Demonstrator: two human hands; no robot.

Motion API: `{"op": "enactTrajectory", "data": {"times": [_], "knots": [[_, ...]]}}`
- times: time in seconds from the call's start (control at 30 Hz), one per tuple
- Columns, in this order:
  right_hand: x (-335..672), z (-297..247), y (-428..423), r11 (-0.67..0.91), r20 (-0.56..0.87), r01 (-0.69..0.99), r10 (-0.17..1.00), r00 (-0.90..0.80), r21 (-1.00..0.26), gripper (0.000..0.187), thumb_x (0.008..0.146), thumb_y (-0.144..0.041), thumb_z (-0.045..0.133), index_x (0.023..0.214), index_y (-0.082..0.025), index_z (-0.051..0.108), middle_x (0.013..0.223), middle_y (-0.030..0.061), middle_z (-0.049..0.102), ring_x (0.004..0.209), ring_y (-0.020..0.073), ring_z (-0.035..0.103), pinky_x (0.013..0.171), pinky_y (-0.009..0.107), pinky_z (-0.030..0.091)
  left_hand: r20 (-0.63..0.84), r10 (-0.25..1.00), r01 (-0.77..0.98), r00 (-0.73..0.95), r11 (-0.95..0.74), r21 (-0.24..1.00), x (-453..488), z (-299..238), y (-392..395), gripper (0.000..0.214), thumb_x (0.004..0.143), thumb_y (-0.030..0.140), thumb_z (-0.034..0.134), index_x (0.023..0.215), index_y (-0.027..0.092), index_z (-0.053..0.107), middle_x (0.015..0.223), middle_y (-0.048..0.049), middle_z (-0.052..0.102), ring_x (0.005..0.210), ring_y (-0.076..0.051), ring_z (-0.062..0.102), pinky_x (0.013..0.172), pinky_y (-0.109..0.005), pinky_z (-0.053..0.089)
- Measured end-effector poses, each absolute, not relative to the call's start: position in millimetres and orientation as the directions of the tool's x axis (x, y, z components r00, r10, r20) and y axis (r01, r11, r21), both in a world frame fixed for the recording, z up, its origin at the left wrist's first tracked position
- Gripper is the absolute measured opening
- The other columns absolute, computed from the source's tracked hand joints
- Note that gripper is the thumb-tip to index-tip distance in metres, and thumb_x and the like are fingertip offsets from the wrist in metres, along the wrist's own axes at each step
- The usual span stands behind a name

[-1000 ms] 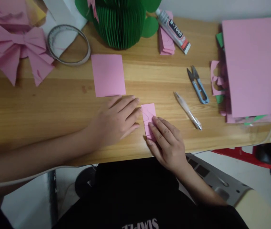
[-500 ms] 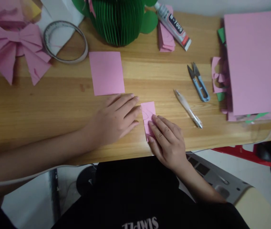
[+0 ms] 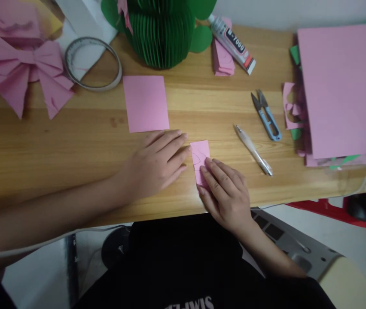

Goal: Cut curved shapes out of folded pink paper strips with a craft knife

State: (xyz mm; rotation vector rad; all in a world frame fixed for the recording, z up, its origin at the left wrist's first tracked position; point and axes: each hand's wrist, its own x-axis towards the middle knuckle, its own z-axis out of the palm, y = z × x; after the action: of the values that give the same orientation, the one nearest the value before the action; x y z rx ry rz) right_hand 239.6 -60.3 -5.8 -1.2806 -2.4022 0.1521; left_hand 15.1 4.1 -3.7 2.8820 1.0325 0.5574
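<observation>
A small folded pink paper [image 3: 199, 151] with a curved pencil line lies near the table's front edge. My right hand [image 3: 226, 186] rests on its lower right part, fingers stretched out and lying flat. To the left, my left hand [image 3: 160, 161] is flat on the wood with fingers spread, its fingertips close beside the paper's left edge. Just above the left hand is a square pink sheet [image 3: 146, 103]. A clear pen [image 3: 253, 150] lies right of the folded paper, and blue thread snips [image 3: 266, 115] lie beyond it.
At the back stands a green honeycomb paper piece [image 3: 163, 38], beside a glue tube [image 3: 234, 45] on folded pink strips. A tape roll [image 3: 118, 79] and pink paper bow [image 3: 49, 86] are at left. Stacked pink sheets [image 3: 342, 90] and paper scraps lie at right.
The whole view has shifted slightly, so the things on the table appear a little lower. Both hands keep almost the same places by the folded paper.
</observation>
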Motion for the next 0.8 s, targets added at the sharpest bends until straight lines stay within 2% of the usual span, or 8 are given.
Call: {"op": "enactTrajectory", "data": {"times": [0.23,0.43,0.8], "knots": [[239.1,-5.3,-60.5,0.57,0.302,0.775,0.815,-0.494,-0.273,0.037,0.091,-0.022,0.062,0.126,-0.011,0.061,0.127,0.0161,0.068,0.122,0.0255,0.062,0.096,0.04,0.051,0.356,0.612,0.609,0.706,-0.782,0.135,16.6,-3.4,3.4,0.024,0.096,0.021,0.056,0.112,0.006,0.065,0.122,-0.0184,0.069,0.116,-0.033,0.065,0.095,-0.046,0.054],[239.3,-6.6,-60.7,0.574,0.302,0.772,0.813,-0.498,-0.272,0.036,0.091,-0.021,0.062,0.124,-0.007,0.062,0.128,0.0177,0.068,0.122,0.027,0.061,0.097,0.041,0.05,0.359,0.614,0.616,0.703,-0.778,0.124,16.0,-4.0,3.6,0.025,0.097,0.021,0.054,0.112,0.006,0.066,0.121,-0.0172,0.069,0.116,-0.031,0.064,0.096,-0.044,0.053],[239.1,-6.5,-60.7,0.568,0.306,0.771,0.818,-0.487,-0.29,0.041,0.09,-0.021,0.061,0.13,-0.011,0.06,0.129,0.0157,0.067,0.122,0.0261,0.062,0.097,0.042,0.051,0.353,0.614,0.612,0.706,-0.78,0.132,15.3,-4.5,3.6,0.024,0.096,0.022,0.055,0.112,0.007,0.066,0.122,-0.0173,0.069,0.117,-0.031,0.064,0.097,-0.044,0.053]]}}
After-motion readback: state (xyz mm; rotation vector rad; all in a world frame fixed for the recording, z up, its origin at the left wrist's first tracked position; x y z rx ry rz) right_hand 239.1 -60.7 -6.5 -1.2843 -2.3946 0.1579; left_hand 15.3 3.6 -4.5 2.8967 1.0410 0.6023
